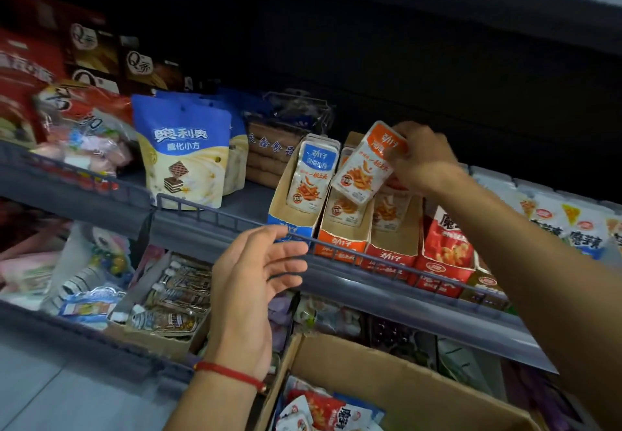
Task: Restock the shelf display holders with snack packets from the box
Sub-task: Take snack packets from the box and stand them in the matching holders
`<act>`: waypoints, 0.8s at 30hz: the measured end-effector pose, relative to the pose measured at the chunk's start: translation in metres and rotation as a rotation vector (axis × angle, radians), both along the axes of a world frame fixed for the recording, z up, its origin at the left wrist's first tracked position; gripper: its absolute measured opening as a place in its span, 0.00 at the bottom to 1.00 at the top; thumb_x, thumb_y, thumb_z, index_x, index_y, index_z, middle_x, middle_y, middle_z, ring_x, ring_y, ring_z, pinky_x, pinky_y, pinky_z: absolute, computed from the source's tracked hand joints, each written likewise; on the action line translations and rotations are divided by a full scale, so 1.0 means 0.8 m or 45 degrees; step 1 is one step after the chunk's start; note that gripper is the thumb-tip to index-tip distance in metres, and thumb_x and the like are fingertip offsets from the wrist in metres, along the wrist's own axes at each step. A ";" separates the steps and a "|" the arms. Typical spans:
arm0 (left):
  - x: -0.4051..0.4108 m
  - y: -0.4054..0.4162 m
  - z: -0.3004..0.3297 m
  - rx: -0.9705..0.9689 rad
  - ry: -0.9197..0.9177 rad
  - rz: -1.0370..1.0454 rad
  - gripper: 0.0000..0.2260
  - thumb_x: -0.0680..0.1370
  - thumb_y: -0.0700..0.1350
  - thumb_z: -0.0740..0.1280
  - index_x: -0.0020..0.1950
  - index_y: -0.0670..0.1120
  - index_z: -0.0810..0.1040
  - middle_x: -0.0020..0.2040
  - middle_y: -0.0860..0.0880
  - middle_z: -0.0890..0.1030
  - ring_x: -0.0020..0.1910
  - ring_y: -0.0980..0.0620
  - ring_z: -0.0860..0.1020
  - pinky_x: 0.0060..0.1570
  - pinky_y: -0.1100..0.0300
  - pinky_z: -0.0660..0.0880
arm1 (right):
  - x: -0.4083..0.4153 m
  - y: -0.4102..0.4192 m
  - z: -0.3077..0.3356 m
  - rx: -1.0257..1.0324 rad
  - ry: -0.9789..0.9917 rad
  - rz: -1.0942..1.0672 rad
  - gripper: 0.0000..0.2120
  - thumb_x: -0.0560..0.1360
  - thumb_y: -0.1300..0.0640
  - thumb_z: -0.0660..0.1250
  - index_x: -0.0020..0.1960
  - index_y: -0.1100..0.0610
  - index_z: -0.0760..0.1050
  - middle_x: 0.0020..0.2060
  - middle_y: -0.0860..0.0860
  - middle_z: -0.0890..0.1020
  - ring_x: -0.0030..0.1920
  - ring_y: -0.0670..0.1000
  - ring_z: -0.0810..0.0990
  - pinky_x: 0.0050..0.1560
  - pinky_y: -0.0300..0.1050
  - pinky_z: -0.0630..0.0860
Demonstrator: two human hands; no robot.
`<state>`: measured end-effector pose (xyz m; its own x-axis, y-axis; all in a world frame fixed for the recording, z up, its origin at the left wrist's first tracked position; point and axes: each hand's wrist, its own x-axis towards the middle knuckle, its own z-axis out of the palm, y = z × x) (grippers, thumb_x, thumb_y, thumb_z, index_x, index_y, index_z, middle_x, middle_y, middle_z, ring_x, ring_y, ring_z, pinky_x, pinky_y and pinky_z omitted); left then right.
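The right hand point(422, 158) pinched the top of an orange snack packet point(365, 164) and held it tilted above the orange display holder point(343, 242), in which more orange packets stood. The left hand point(255, 272) was released, with its fingers straight and spread, and it hovered in front of the shelf rail point(370, 257) without holding anything. A red string bracelet point(232, 375) was around the left wrist.

Just beside the orange holder, on its left, stood the blue display holder point(291, 215) with blue-topped packets point(314, 174) upright in it. On the right was a red display holder point(395, 248), and then another red holder with red packets point(447, 238).

Below the shelf, near the person, the cardboard box point(397, 383) stood open, with several packets point(323, 412) lying inside. Farther left on the shelf stood a blue and cream wafer bag point(183, 154).
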<state>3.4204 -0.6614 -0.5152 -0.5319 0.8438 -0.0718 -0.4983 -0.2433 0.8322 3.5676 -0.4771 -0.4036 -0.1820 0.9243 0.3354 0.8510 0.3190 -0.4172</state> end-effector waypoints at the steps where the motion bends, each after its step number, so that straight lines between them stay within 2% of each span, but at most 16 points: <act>1: -0.002 0.001 -0.001 -0.014 0.003 0.003 0.08 0.82 0.43 0.64 0.51 0.41 0.81 0.42 0.39 0.86 0.37 0.45 0.81 0.41 0.53 0.76 | 0.001 0.000 0.002 -0.005 -0.007 0.002 0.15 0.83 0.54 0.64 0.69 0.50 0.73 0.60 0.54 0.82 0.57 0.57 0.83 0.55 0.53 0.81; 6: -0.004 0.005 0.000 -0.052 0.019 0.004 0.07 0.81 0.41 0.65 0.51 0.41 0.81 0.41 0.40 0.86 0.37 0.46 0.81 0.40 0.53 0.76 | -0.009 -0.004 -0.009 -0.015 -0.198 0.127 0.16 0.84 0.54 0.63 0.71 0.47 0.71 0.60 0.52 0.81 0.58 0.56 0.82 0.53 0.51 0.79; 8: -0.004 0.005 0.000 -0.061 0.027 0.004 0.06 0.81 0.41 0.65 0.51 0.41 0.81 0.41 0.40 0.86 0.36 0.46 0.81 0.39 0.53 0.76 | -0.018 -0.002 -0.021 -0.040 -0.301 0.133 0.18 0.83 0.53 0.64 0.73 0.46 0.71 0.61 0.52 0.81 0.59 0.56 0.82 0.55 0.52 0.80; 10: -0.004 0.005 0.000 -0.071 0.025 0.003 0.06 0.81 0.41 0.65 0.52 0.41 0.81 0.41 0.40 0.86 0.36 0.47 0.81 0.39 0.53 0.76 | -0.024 0.004 -0.033 -0.015 -0.377 0.110 0.16 0.82 0.53 0.65 0.70 0.47 0.74 0.61 0.53 0.81 0.60 0.56 0.81 0.58 0.55 0.81; 13: -0.007 0.004 -0.001 -0.084 0.029 0.004 0.06 0.81 0.40 0.66 0.52 0.41 0.81 0.41 0.40 0.86 0.36 0.47 0.81 0.38 0.54 0.77 | -0.024 0.011 -0.047 0.080 -0.347 0.046 0.12 0.82 0.51 0.66 0.65 0.49 0.77 0.59 0.53 0.82 0.58 0.56 0.82 0.58 0.56 0.81; 17: -0.008 0.005 -0.003 -0.116 0.068 -0.009 0.06 0.81 0.41 0.66 0.53 0.42 0.81 0.43 0.40 0.86 0.38 0.45 0.81 0.40 0.52 0.78 | -0.020 0.016 -0.058 0.309 -0.341 0.013 0.12 0.79 0.50 0.70 0.62 0.52 0.79 0.58 0.54 0.81 0.58 0.58 0.81 0.56 0.59 0.81; 20: -0.008 0.006 -0.005 -0.149 0.096 -0.023 0.06 0.81 0.41 0.66 0.53 0.42 0.82 0.43 0.41 0.87 0.38 0.45 0.81 0.40 0.53 0.78 | -0.017 0.020 -0.060 0.444 -0.419 0.041 0.15 0.78 0.50 0.72 0.62 0.54 0.78 0.59 0.54 0.78 0.59 0.58 0.79 0.54 0.59 0.81; 24: -0.006 0.005 -0.007 -0.240 0.226 -0.080 0.06 0.82 0.40 0.65 0.55 0.43 0.81 0.42 0.42 0.87 0.39 0.45 0.81 0.39 0.54 0.78 | -0.015 0.019 -0.062 0.475 -0.461 0.058 0.19 0.78 0.49 0.71 0.65 0.55 0.75 0.62 0.55 0.75 0.59 0.58 0.79 0.52 0.59 0.81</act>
